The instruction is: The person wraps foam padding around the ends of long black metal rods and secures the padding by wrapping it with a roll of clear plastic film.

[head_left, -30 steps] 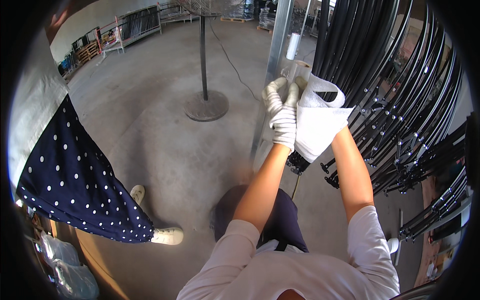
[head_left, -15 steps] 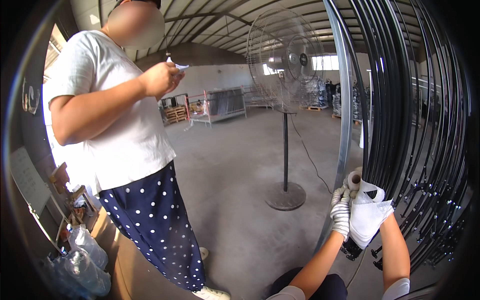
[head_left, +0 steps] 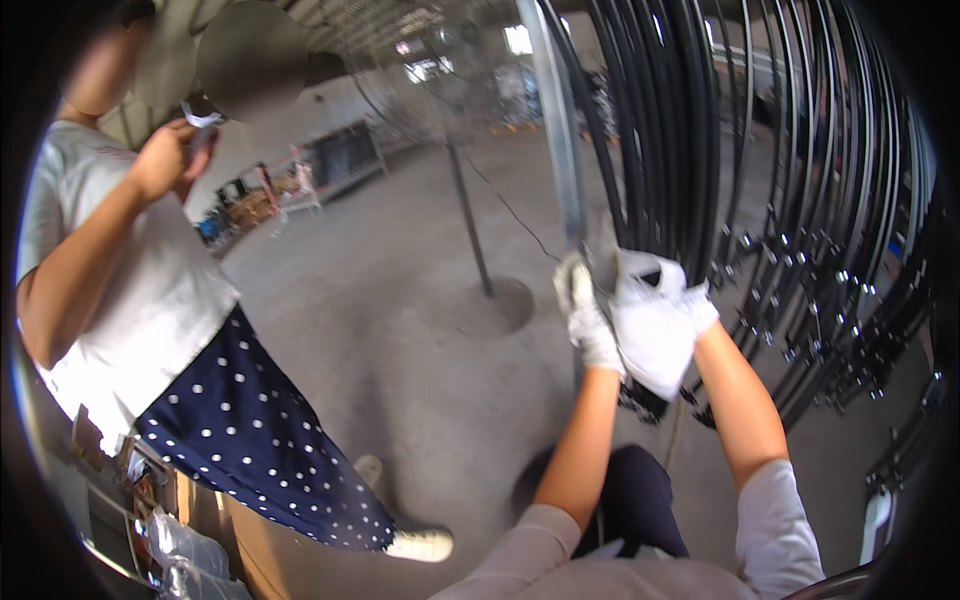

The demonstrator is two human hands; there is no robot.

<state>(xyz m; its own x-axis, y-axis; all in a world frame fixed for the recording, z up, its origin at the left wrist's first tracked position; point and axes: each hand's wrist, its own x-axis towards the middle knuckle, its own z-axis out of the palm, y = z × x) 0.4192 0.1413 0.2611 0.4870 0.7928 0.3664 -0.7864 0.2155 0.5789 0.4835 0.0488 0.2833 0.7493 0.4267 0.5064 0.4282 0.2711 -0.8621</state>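
A bundle of long black strips (head_left: 660, 150) hangs at the right, its lower end covered in white wrap (head_left: 650, 335). My left hand (head_left: 582, 305), in a pale striped glove, is closed at the left of the bundle. It holds a roll of the white wrap (head_left: 604, 256), which is blurred and partly hidden. From the right side my gloved right hand (head_left: 702, 308) grips the wrap against the bundle; most of its fingers are hidden. Dark strip ends (head_left: 642, 402) stick out below the wrap.
A metal post (head_left: 556, 130) stands left of the bundle. More black strips (head_left: 800, 170) with shiny end fittings hang at the right. A pedestal fan (head_left: 470, 220) stands ahead on the concrete floor. At the left a person (head_left: 150, 270) holds a small paper; clear plastic bags (head_left: 185, 550) lie near them.
My view has tilted down and turned right, so the scene sits further left and more of my arms shows. Both hands remain at the wrapped bundle.
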